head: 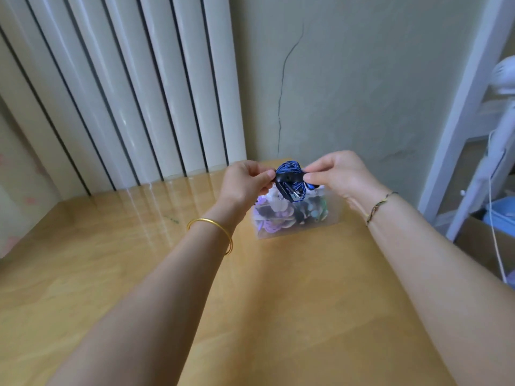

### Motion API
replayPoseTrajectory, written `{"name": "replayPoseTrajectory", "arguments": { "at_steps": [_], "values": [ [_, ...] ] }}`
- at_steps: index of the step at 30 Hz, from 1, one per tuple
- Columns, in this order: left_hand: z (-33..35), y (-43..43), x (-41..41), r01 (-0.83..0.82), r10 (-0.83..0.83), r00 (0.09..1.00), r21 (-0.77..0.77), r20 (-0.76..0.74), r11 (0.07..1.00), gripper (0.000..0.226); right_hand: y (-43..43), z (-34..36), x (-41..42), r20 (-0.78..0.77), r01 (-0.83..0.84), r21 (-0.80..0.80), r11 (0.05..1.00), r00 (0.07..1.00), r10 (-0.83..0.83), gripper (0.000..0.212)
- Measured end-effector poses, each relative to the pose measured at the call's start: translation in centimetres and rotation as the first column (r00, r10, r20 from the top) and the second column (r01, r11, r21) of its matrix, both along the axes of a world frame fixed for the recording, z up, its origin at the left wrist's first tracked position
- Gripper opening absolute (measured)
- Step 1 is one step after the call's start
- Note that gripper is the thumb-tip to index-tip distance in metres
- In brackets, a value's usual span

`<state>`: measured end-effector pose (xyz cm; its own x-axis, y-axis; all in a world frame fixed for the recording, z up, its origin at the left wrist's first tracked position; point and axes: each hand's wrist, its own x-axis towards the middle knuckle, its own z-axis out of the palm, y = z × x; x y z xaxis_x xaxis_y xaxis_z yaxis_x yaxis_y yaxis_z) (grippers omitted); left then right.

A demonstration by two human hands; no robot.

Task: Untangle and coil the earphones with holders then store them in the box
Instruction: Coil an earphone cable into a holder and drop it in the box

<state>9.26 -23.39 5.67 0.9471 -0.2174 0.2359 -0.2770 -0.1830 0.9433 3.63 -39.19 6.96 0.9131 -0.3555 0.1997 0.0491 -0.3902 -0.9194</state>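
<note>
Both hands hold coiled blue earphones above a clear box on a wooden table.

Head view: the left hand (245, 181) and right hand (338, 174) pinch opposite ends of the black holder (289, 178) wrapped around the earphones (289, 167), just over the box (292, 215) of small items. The table (278, 302) meets a cracked wall (348, 79); a white radiator (125, 93) stands left, shelves (479, 135) right.

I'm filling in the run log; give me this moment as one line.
stage: fastening holder | left hand: grip on holder | right hand: grip on holder | blue earphones: coiled | box: below
</note>
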Motion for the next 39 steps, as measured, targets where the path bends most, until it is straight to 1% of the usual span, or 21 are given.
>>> {"name": "replayPoseTrajectory", "arguments": {
  "at_steps": [3,4,6,8,10,11,14,16,19,22,25,27,29,31,33,34,35,36,37,38,39],
  "values": [
    [-0.1,-1.3,2.2,-0.1,0.057,0.981,0.227,0.188,0.969,0.008,-1.1,-0.5,3.1,0.018,0.058,-0.105,0.993,0.998,-0.056,0.021],
    [-0.4,-1.7,2.8,-0.127,0.057,0.97,0.294,0.235,0.947,0.008,-1.4,-0.8,3.9,0.005,0.075,-0.16,0.984,0.997,-0.075,0.019],
    [-1.0,-2.1,3.8,-0.174,0.053,0.953,0.396,0.297,0.902,0.009,-1.7,-1.3,4.9,-0.03,0.096,-0.283,0.954,0.994,-0.109,0.012],
    [-1.5,-2.1,4.3,-0.214,0.051,0.943,0.477,0.33,0.852,0.01,-1.6,-1.7,5.1,-0.058,0.106,-0.384,0.917,0.989,-0.139,0.01],
    [-1.8,-2.0,4.6,-0.246,0.06,0.935,0.516,0.35,0.82,0.012,-1.3,-1.9,5.2,-0.066,0.113,-0.471,0.875,0.985,-0.162,0.007],
    [-1.8,-2.0,4.7,-0.256,0.069,0.932,0.513,0.355,0.82,0.013,-1.1,-1.9,5.3,-0.064,0.116,-0.497,0.86,0.984,-0.169,0.005],
    [-1.6,-2.2,4.8,-0.282,0.125,0.927,0.438,0.353,0.854,0.013,-0.7,-1.7,6.0,-0.04,0.144,-0.525,0.839,0.98,-0.193,0.006],
    [-1.5,-2.4,4.8,-0.295,0.13,0.923,0.451,0.361,0.842,0.013,-0.7,-1.6,6.3,-0.042,0.153,-0.55,0.821,0.977,-0.21,0.007],
    [-2.3,-2.5,4.7,-0.312,0.089,0.92,0.573,0.383,0.758,0.013,-1.0,-2.2,6.1,-0.08,0.124,-0.593,0.796,0.974,-0.211,0.008],
    [-2.9,-2.5,4.5,-0.349,0.084,0.905,0.617,0.417,0.705,0.014,-0.9,-2.9,6.0,-0.058,0.134,-0.634,0.762,0.974,-0.22,0.008],
    [-2.4,-2.4,4.4,-0.345,0.028,0.904,0.688,0.427,0.639,0.014,-1.2,-2.7,5.9,-0.101,0.071,-0.687,0.723,0.976,-0.192,0.009],
    [-2.0,-2.3,4.2,-0.334,-0.016,0.908,0.747,0.419,0.574,0.012,-1.6,-2.6,5.8,-0.161,0.007,-0.682,0.731,0.974,-0.16,0.011],
    [-1.7,-2.4,4.1,-0.307,-0.04,0.921,0.782,0.389,0.543,0.01,-2.0,-2.8,5.9,-0.218,-0.054,-0.645,0.762,0.969,-0.116,0.011],
    [-1.5,-2.6,4.0,-0.276,-0.056,0.931,0.796,0.361,0.539,0.009,-2.4,-2.9,6.0,-0.247,-0.093,-0.626,0.775,0.965,-0.084,0.01],
    [-1.3,-2.4,4.1,-0.243,-0.062,0.942,0.798,0.329,0.552,0.007,-2.8,-3.0,6.1,-0.223,-0.066,-0.623,0.78,0.97,-0.097,0.013],
    [-1.3,-2.2,4.2,-0.223,-0.058,0.949,0.789,0.31,0.572,0.007,-2.9,-3.0,6.0,-0.169,-0.019,-0.628,0.778,0.979,-0.112,0.013],
    [-1.3,-2.0,4.3,-0.199,-0.054,0.956,0.774,0.288,0.601,0.006,-2.8,-2.9,5.8,-0.081,0.037,-0.619,0.784,0.991,-0.11,0.013],
    [-1.3,-1.9,4.4,-0.173,-0.055,0.962,0.756,0.266,0.632,0.007,-2.5,-2.8,5.6,0.018,0.065,-0.586,0.808,0.998,-0.067,0.013],
    [-1.4,-1.7,4.4,-0.143,-0.063,0.968,0.737,0.245,0.66,0.009,-2.2,-2.7,5.2,0.1,0.052,-0.553,0.832,0.995,0.005,0.014],
    [-1.3,-1.7,4.3,-0.118,-0.072,0.971,0.717,0.228,0.687,0.01,-1.7,-2.7,5.0,0.135,0.01,-0.549,0.836,0.988,0.077,0.012],
    [-1.2,-1.6,4.3,-0.091,-0.073,0.976,0.683,0.208,0.724,0.012,-1.3,-2.8,4.9,0.127,-0.028,-0.584,0.811,0.984,0.125,0.009]
  ]
}}
